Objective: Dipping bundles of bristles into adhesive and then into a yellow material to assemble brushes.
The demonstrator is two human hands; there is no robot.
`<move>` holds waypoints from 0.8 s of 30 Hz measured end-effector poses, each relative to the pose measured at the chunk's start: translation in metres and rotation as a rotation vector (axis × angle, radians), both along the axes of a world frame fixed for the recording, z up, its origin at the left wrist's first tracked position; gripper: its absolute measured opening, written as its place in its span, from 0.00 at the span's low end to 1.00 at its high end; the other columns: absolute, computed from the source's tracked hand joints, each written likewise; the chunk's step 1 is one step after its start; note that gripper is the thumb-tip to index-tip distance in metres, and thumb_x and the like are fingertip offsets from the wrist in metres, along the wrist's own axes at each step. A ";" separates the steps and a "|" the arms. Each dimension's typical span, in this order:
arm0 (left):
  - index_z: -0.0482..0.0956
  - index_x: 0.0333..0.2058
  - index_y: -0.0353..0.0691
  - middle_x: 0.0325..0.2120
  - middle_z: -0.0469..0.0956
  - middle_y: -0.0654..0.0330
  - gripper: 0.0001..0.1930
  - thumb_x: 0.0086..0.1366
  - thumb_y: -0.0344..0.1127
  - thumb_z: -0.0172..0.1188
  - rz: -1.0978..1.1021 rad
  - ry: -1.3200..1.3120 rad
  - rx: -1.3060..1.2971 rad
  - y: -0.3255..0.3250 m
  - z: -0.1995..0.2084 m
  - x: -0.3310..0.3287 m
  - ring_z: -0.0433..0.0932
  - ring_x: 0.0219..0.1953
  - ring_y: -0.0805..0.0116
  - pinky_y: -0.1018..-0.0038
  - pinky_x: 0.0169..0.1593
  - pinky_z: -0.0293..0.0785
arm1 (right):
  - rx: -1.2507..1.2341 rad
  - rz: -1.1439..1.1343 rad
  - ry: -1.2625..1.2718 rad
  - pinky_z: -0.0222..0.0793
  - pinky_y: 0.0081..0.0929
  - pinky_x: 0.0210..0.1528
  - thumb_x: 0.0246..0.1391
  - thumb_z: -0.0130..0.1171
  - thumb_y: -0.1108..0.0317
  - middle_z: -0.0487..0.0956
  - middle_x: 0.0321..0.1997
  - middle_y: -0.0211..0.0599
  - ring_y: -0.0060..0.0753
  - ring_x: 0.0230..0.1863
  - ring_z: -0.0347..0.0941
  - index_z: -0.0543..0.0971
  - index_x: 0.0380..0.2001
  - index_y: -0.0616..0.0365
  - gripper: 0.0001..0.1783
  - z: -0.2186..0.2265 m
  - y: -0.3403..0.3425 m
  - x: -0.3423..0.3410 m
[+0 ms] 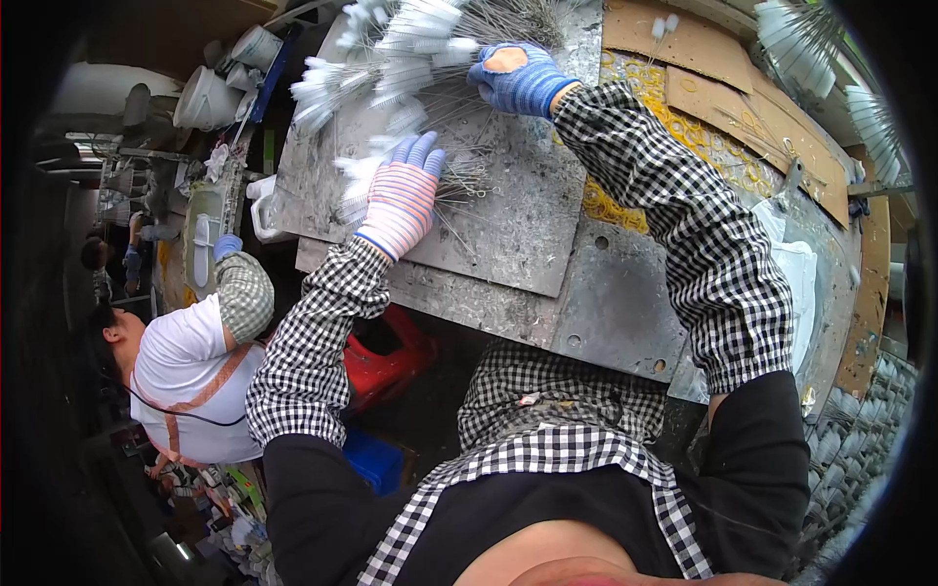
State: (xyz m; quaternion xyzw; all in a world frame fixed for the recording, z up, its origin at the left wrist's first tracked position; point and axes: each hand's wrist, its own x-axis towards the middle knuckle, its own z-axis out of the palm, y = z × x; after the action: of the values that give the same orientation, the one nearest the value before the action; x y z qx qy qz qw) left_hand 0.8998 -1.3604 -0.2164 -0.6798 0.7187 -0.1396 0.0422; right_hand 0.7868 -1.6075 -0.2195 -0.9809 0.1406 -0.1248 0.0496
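Many wire brushes with white bristle heads and thin looped wire handles are heaped at the far left of the metal work board. My left hand, in a white glove with pink and blue stripes, lies with its fingers stretched out across a smaller bunch of brushes. Wire ends fan out to the right of its fingers. Farther off, my right hand, in a blue glove with a pale orange patch, has its fingers curled beside the heap. Its fingertips are hidden, so what they pinch does not show.
Yellow rings and cardboard pieces lie right of the board. More brushes hang at the upper right. A red plastic stool-like thing is below the table. At left, a co-worker stands near white buckets.
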 end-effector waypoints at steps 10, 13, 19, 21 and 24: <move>0.78 0.49 0.46 0.37 0.79 0.58 0.25 0.47 0.29 0.63 -0.073 -0.002 0.057 -0.003 0.008 0.006 0.77 0.47 0.54 0.58 0.50 0.69 | 0.147 0.336 -0.002 0.77 0.40 0.43 0.55 0.59 0.60 0.83 0.35 0.39 0.46 0.40 0.80 0.84 0.39 0.45 0.11 -0.041 0.031 0.010; 0.80 0.42 0.48 0.32 0.78 0.61 0.23 0.43 0.34 0.68 -0.135 0.055 -0.019 0.023 0.029 -0.003 0.78 0.42 0.57 0.58 0.48 0.71 | 0.106 0.300 -0.100 0.77 0.42 0.43 0.55 0.57 0.60 0.82 0.34 0.42 0.47 0.40 0.80 0.84 0.39 0.45 0.11 -0.062 0.023 0.010; 0.78 0.32 0.44 0.28 0.77 0.57 0.14 0.43 0.36 0.67 -0.067 0.299 -0.188 0.092 0.042 0.011 0.78 0.38 0.53 0.59 0.45 0.71 | -0.014 0.274 -0.357 0.77 0.43 0.42 0.54 0.55 0.64 0.81 0.36 0.46 0.50 0.39 0.80 0.82 0.35 0.49 0.09 -0.065 0.034 0.007; 0.78 0.32 0.44 0.29 0.77 0.58 0.14 0.43 0.36 0.67 -0.064 0.287 -0.211 0.091 0.036 0.007 0.78 0.38 0.53 0.59 0.46 0.71 | -0.062 0.202 -0.218 0.77 0.43 0.43 0.53 0.55 0.64 0.81 0.36 0.46 0.50 0.39 0.80 0.82 0.35 0.49 0.09 -0.062 0.032 0.002; 0.79 0.34 0.43 0.41 0.79 0.59 0.15 0.44 0.34 0.67 -0.102 0.183 0.005 0.100 0.020 0.023 0.77 0.46 0.53 0.59 0.49 0.72 | -0.056 0.242 0.066 0.77 0.42 0.42 0.58 0.55 0.62 0.82 0.37 0.46 0.51 0.40 0.80 0.81 0.41 0.50 0.11 -0.028 0.075 -0.008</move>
State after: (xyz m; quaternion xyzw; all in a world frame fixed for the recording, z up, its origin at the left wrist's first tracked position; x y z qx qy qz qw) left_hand 0.9225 -1.2603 -0.1968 -0.6523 0.7535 -0.0768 -0.0290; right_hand 0.7790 -1.5321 -0.2474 -0.9953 0.0195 -0.0896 0.0325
